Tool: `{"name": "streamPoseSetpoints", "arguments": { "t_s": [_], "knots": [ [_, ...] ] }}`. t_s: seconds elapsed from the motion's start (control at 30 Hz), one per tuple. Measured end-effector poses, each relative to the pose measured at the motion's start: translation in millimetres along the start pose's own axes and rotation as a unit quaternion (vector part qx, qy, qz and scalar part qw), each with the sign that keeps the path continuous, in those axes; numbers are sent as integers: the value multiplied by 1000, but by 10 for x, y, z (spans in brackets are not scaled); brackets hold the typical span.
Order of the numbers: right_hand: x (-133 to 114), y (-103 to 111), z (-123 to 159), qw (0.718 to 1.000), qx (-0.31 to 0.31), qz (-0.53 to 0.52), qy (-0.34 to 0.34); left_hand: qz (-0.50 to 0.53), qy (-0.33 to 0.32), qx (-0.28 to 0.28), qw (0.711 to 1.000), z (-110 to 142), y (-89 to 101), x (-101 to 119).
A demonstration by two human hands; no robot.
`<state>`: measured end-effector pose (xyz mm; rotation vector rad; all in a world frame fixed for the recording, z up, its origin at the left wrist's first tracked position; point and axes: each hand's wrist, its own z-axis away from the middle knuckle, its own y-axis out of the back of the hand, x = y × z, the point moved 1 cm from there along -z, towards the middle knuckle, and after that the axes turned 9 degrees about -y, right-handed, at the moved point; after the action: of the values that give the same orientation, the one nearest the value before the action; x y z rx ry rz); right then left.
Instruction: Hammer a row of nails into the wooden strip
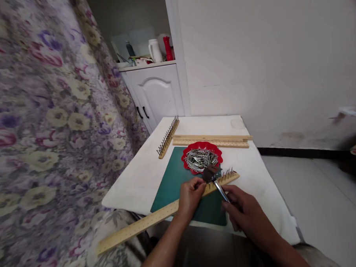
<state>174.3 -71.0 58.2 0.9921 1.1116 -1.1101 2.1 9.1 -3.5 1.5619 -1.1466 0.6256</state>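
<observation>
One wooden strip (140, 225) slants across green mat (171, 177), nails (227, 174) standing at far end, near end overhanging counter (133, 182). Left hand (189, 198): fingers bunched at strip, grip hidden, can't tell. Right hand (243, 209): fingers wrapped round hammer (220, 190) handle. Red bowl (202, 144) beyond, loose nails (201, 160) inside.

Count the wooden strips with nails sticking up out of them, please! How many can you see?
2. The far strip lies toward the back left of the table; the near strip runs under the left hand and past the front edge. I see no others.
</observation>
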Motion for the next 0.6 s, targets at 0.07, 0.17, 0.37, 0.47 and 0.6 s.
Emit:
{"name": "streamPoseSetpoints", "arguments": {
  "t_s": [0.07,0.17,0.37,0.47,0.6],
  "knots": [
    [-23,25,-1,999,2,-34,-5,-8,-3,-6,1000,3,6,10],
    [-41,77,-22,998,17,-54,-4,-13,-4,-11,1000,6,10,4],
    [-1,162,-69,997,30,-69,13,19,9,-14,1000,-7,-1,-53],
    [20,179,-78,997,33,-70,12,18,6,-23,1000,-13,3,-54],
    [19,168,-76,997,29,-67,10,-7,-18,-27,999,-20,20,10]
  ]
}}
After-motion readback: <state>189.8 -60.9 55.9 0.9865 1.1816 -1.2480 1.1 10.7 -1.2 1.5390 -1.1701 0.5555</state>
